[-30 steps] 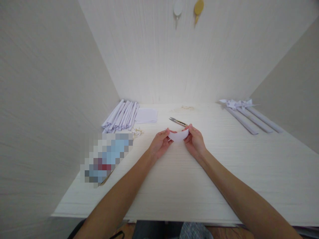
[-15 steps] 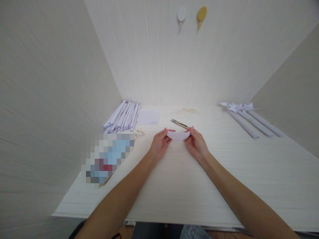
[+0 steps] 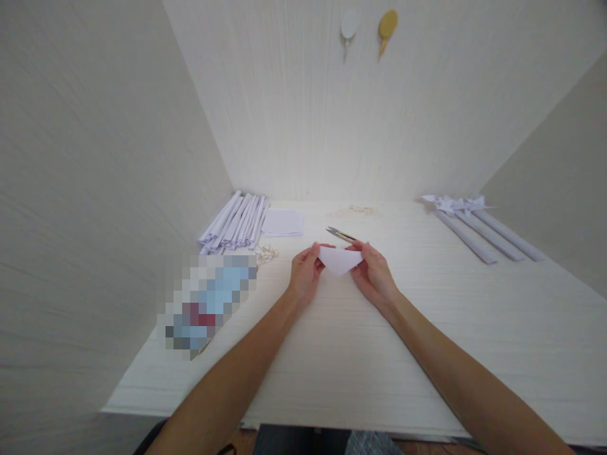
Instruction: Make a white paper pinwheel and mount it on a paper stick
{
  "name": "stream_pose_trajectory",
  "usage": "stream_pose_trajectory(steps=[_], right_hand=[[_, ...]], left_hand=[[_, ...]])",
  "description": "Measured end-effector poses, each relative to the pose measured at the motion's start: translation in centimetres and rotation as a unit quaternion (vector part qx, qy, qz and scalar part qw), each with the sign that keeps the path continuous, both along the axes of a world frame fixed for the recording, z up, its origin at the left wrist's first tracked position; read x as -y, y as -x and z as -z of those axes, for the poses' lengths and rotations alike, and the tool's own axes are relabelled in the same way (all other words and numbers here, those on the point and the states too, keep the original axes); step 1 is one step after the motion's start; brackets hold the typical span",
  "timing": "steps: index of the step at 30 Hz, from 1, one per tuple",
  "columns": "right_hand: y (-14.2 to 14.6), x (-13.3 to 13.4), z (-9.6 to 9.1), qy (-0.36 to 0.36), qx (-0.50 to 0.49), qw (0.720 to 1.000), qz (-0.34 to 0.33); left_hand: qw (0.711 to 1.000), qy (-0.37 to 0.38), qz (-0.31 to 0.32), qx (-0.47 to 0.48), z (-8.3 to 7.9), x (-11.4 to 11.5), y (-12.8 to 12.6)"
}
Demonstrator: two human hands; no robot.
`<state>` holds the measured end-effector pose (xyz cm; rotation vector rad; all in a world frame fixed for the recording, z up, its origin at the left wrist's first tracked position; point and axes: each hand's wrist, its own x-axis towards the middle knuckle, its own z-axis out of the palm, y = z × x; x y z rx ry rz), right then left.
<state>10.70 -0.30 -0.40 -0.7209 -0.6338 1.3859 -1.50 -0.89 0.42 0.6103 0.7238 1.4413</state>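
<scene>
A small white sheet of paper is held up between both hands, folded or bent so that it looks like a triangle pointing down toward me. My left hand pinches its left corner between thumb and fingers. At the right corner my right hand has a like pinch. Just beyond the right fingers lie thread snips, blades toward the left, their handles partly hidden by that hand. A stack of white paper squares lies beyond my left hand.
Rolled paper tubes are piled at the back left. Small pale pieces lie near them, beside a blurred-out flat object. Paper pinwheels on tubes rest at the back right. White and gold hooks hang on the wall.
The paper has gone from a curved band to a downward-pointing triangle. Both hands keep their pinch and have hardly moved; the whole view shifts slightly.
</scene>
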Motion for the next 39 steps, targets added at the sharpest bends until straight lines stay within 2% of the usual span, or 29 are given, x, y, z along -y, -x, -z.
stream_pose_trajectory(steps=[7,10,14,18,26,32,33,35,37,39], right_hand=[[0.6,0.5,-0.3,0.018,0.049,0.999,0.013],[0.6,0.6,-0.3,0.006,0.066,0.998,0.014],[0.6,0.8,-0.2,-0.027,0.153,0.988,-0.023],[0.6,0.9,-0.1,-0.063,0.195,0.979,-0.015],[0.5,0.7,0.0,-0.042,0.149,0.988,0.02],[0.1,1.1,-0.6,-0.017,0.055,0.997,0.046],[0.0,1.1,-0.7,-0.01,0.039,0.998,0.049],[0.1,1.1,-0.8,-0.001,0.027,0.999,0.043],[0.2,1.1,-0.8,0.002,0.028,0.999,0.033],[0.4,1.0,-0.7,0.005,0.028,0.999,0.033]], left_hand=[[1.0,0.006,-0.001,0.001,-0.1,0.0,0.0],[0.999,0.017,0.012,-0.045,0.0,0.2,-0.3],[0.995,0.028,-0.005,-0.1,0.0,0.5,-0.6],[0.998,0.046,-0.03,-0.043,-0.3,0.5,-0.4],[0.997,0.019,-0.075,0.01,-0.3,-0.4,0.5],[0.984,0.061,-0.136,0.099,-0.4,-0.7,1.9],[0.983,0.063,-0.131,0.11,-0.5,-0.7,2.0],[0.992,0.047,-0.069,0.097,-0.6,-0.6,1.8],[0.998,0.023,-0.012,0.049,-0.6,-0.3,1.1],[1.0,0.002,0.001,-0.018,-0.3,-0.2,0.4]])
